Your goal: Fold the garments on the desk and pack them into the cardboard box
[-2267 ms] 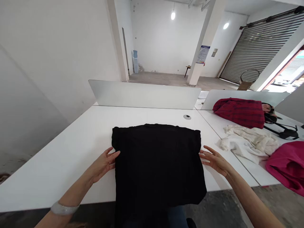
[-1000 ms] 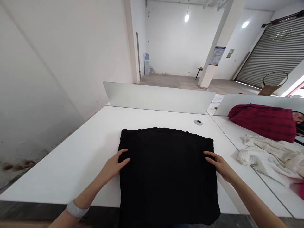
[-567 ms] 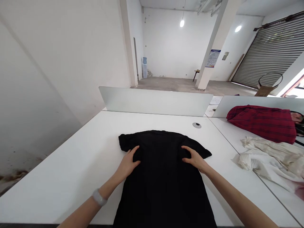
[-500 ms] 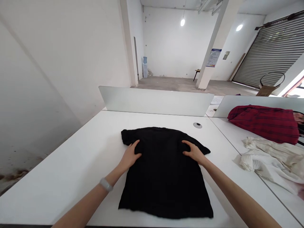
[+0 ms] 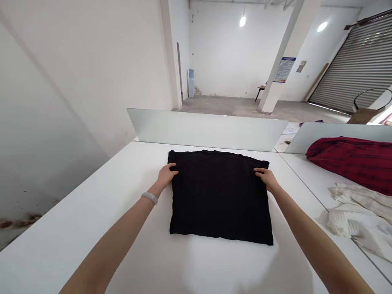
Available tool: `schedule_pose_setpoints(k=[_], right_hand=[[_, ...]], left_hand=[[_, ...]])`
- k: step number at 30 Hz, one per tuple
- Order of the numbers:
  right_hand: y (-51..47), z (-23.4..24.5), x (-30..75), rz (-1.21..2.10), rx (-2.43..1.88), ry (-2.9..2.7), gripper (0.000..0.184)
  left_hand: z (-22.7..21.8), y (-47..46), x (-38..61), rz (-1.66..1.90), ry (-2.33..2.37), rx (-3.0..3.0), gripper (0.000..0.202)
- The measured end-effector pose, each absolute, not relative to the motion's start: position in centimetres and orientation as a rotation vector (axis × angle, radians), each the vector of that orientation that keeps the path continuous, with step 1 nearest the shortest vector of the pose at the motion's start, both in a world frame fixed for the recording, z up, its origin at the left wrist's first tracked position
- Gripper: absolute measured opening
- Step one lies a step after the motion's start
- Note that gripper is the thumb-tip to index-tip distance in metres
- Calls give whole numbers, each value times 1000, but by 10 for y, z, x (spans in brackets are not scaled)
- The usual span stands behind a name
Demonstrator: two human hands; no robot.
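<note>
Resting on the far left corner of a folded black T-shirt (image 5: 219, 196), the left hand (image 5: 167, 175) lies open, its fingers (image 5: 173, 167) close together on the cloth with no visible pinch. A pale bangle (image 5: 149, 198) sits just above that hand. The right hand (image 5: 266, 179) mirrors it at the far right corner, with its fingers (image 5: 259, 170) flat and slightly apart on the fabric, also not pinching. The T-shirt forms a neat dark rectangle, squared to the far edge of the white tabletop (image 5: 92, 241) and lying nearer that edge than the near one, with its sleeves out of sight.

A white divider panel (image 5: 205, 130) stands along the far edge, just beyond the T-shirt. To the right, on an adjoining section of tabletop, a red plaid shirt (image 5: 352, 163) lies bunched up near a second panel (image 5: 337, 132). Nearer still lies a crumpled cream garment (image 5: 358, 212), too rumpled to tell its kind with any confidence. Farther off, past the panels, a concrete pillar (image 5: 275, 77) carries a blue-and-white poster (image 5: 284, 69), a water dispenser (image 5: 191, 83) stands against the far wall, and a roller shutter (image 5: 358, 61) fills the far right.
</note>
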State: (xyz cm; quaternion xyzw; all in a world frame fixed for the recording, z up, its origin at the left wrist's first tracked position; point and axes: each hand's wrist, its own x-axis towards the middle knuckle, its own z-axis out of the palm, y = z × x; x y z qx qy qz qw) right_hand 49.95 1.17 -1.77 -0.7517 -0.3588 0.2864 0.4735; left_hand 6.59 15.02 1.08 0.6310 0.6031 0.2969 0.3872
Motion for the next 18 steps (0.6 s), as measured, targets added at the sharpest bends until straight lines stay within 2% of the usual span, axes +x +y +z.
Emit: schedule_pose_setpoints(k=[5,10,12,15,18], right_hand=[[0,-16,512,726,-1801,-809,41],[-11,-7,511,1007,-1726,-895,56],[-12,-4,509,989,-1706,-910,52],[-13,1,509,847,-1666,-857,40],[-16,3,512,884,-1694,-841,44]], left_hand=[[14,150,60,845,1486,1489,52],[18,150,59,758,1308,1313,67],[18,151,59,768,1266,1281,68],[21,152,56,806,1225,1274,57],[25,148,51,732,1204,1268,53]])
